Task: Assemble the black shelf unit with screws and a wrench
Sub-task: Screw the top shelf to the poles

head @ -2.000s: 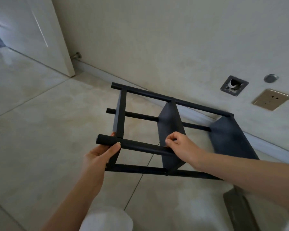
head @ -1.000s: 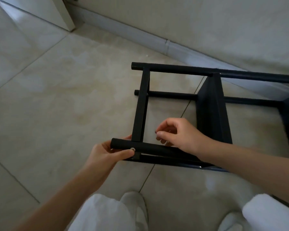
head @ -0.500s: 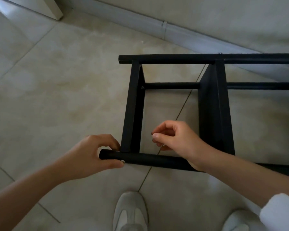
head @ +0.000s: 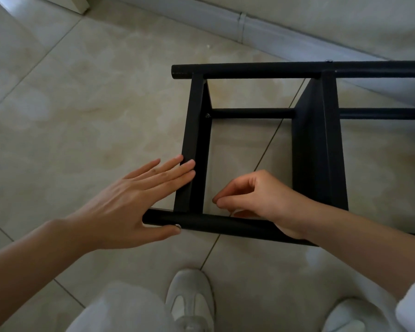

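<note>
While the black shelf (head: 319, 144) lies on its side on the tiled floor (head: 82, 104) near the wall, the left hand (head: 134, 204) is spread flat, fingers straight against the end panel (head: 194, 144) and thumb on the near tube (head: 225, 225). The right hand (head: 256, 197) is curled inside the frame, thumb and forefinger pinched; what they hold, I cannot tell. White shoes (head: 189, 300) show below.

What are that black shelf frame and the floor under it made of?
The black shelf frame looks like metal tubing with a matte, finely textured coating: round bars, small silver screw heads at joints. The floor looks like glossy beige stone-look tile, with grout lines and soft reflections.
</note>
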